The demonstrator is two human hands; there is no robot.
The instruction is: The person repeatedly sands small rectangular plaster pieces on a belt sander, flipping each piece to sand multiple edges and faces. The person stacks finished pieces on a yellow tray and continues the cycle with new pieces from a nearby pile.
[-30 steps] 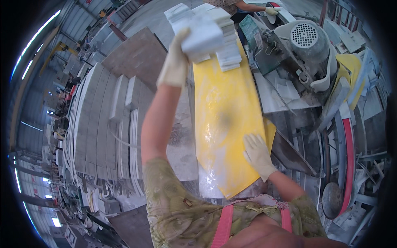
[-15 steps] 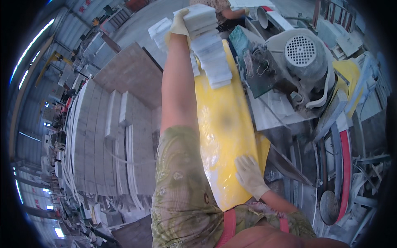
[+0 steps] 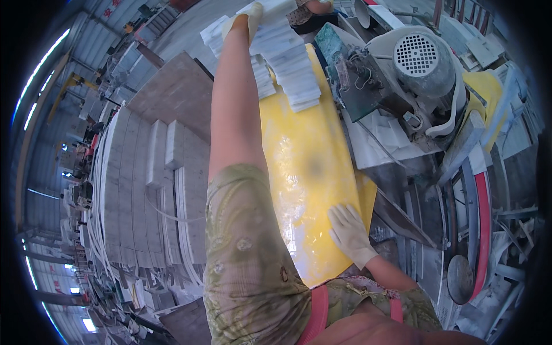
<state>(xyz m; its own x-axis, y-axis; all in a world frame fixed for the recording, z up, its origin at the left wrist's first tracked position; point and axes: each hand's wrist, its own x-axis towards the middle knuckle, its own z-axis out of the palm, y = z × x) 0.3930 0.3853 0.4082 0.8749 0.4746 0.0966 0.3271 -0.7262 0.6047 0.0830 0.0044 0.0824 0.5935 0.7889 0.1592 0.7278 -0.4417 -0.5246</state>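
Bright daylight throughout; glare on the wet yellow table (image 3: 305, 172) near centre. Strip lights glowing at nine o'clock. Heavy fisheye bending, black vignette at rim. A blurred smudge mid-frame.

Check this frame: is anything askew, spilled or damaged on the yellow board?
The white stone strips at the far end of the yellow board lie fanned and staggered, not squared up, under the gloved left hand. The board's surface looks wet and smeared. The right hand rests flat near its close end. No damage is visible.

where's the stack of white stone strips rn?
Head view, top centre: the stack of white stone strips lies at the far end of the yellow table, under the gloved left hand, left of the motor.
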